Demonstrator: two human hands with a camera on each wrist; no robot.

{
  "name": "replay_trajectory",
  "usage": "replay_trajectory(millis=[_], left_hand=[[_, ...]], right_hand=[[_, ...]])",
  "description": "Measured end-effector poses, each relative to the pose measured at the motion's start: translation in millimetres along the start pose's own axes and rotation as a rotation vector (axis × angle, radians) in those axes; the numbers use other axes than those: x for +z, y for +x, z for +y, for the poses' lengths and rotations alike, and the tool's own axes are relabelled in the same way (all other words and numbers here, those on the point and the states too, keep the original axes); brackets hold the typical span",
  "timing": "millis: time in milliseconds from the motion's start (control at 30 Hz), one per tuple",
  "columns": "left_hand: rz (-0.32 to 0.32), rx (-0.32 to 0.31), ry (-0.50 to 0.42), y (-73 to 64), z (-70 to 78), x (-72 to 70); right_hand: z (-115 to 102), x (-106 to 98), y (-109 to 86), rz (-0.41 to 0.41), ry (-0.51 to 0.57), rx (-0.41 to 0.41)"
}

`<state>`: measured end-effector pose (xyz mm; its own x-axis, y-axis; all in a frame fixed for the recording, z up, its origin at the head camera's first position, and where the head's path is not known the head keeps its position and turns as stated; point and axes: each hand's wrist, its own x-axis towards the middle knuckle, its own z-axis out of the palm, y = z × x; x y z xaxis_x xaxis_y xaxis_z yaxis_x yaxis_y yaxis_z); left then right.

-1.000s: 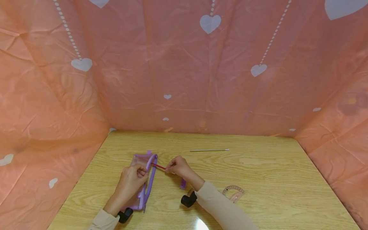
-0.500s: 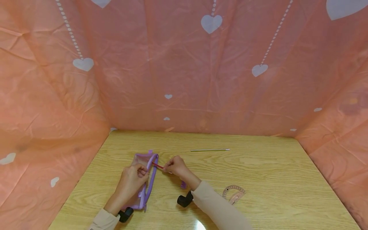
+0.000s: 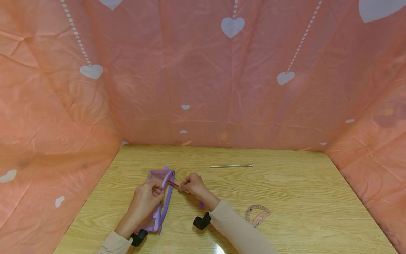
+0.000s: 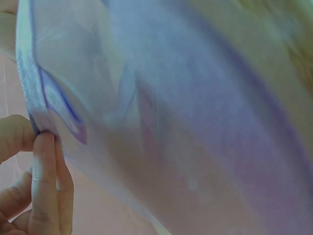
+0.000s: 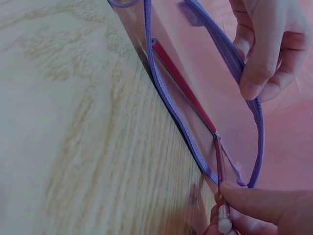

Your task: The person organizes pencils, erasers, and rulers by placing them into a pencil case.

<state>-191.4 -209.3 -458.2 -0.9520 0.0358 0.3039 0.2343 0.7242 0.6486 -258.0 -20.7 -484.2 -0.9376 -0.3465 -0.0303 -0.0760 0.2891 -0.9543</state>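
A see-through purple pencil case (image 3: 151, 172) lies on the left of the table, its zip mouth spread towards the right. My left hand (image 3: 148, 195) pinches the upper zip edge between thumb and fingers, and the left wrist view shows the case's cloudy side (image 4: 195, 147) close up. In my right hand (image 3: 194, 185), thumb and fingertips pinch a red pencil (image 5: 219, 161) near its white eraser end. Its far end reaches inside the mouth. There it meets another red length (image 5: 183, 85) lying in the case; I cannot tell whether that is a separate pencil.
A striped pencil (image 3: 231, 165) lies towards the back of the wooden table (image 3: 301, 183). Right of my right forearm is a pinkish clear protractor (image 3: 261, 216). A small purple thing (image 3: 202, 204) shows partly behind my right wrist. Orange cloth with hearts (image 3: 203, 88) surrounds the table.
My right hand has moved slightly left towards the case, and less of the red pencil shows outside the mouth. The left hand keeps its hold on the zip edge.
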Motion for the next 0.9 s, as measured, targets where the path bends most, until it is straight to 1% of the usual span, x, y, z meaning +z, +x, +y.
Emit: replay_trajectory(millis=[233,400,500,633,667,700,767,867,900], left_hand=[[-0.002,0.004,-0.001,-0.6,-0.1,-0.3],[0.0,0.011,0.003,-0.3,-0.5,-0.2],[0.002,0.018,0.002,-0.3,-0.9,0.3],[0.003,0.026,0.002,-0.4,-1.3,0.7],[0.003,0.028,0.003,-0.4,-1.3,0.8],[0.002,0.028,0.002,-0.4,-1.3,0.8],[0.003,0.029,0.001,-0.3,-1.3,0.8],[0.004,0.03,-0.003,0.2,-1.3,0.8],[0.004,0.029,-0.005,0.4,-1.3,0.8]], right_hand=[[-2.6,5.7,-2.5,0.04,0.022,-0.039],[-5.4,8.1,-3.2,0.054,-0.007,-0.033],[-5.8,8.4,-3.5,0.051,-0.006,-0.033],[-5.6,7.8,-4.9,0.037,-0.01,-0.067],[-1.1,7.9,-3.3,0.034,-0.023,-0.103],[-1.6,7.7,-3.9,0.029,-0.021,-0.108],[-1.9,7.4,-4.4,0.021,-0.005,-0.108],[-2.8,8.2,-4.6,0.02,0.02,-0.081],[-7.4,8.1,-6.5,0.02,0.038,-0.045]])
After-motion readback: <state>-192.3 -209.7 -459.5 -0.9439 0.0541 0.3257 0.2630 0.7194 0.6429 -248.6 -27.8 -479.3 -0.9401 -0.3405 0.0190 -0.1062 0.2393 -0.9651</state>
